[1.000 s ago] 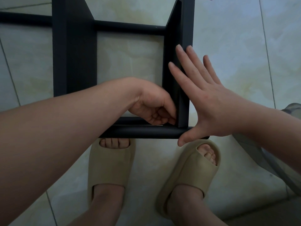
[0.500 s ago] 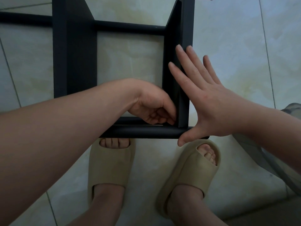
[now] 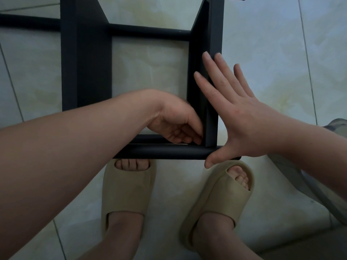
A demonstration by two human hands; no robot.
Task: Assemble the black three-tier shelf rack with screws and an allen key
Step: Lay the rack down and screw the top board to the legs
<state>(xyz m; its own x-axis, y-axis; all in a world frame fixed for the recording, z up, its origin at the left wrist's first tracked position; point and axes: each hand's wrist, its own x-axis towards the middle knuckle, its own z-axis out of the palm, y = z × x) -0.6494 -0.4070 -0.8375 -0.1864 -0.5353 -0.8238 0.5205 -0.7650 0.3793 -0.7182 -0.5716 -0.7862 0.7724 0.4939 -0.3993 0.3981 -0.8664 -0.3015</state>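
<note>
I see the right hand [image 3: 242, 121] spread wide and flat, its straight fingers pressed on the outer face of the right side panel [image 3: 214, 34] and its thumb laid across the near tube [image 3: 165, 153]. The left hand [image 3: 176, 124] is tucked inside that corner at lower middle with its fingers curled, and I cannot tell whether they grip anything. The black shelf rack [image 3: 86, 62] sits on the tiled floor [image 3: 272, 62] across the upper half of the frame, just above two beige sandals [image 3: 127, 192] at the bottom.

floor [image 3: 272, 53]: pale tiles | left beige slide [image 3: 129, 190] | right beige slide [image 3: 219, 199] just beside | grey object [image 3: 337, 125], right edge
</note>
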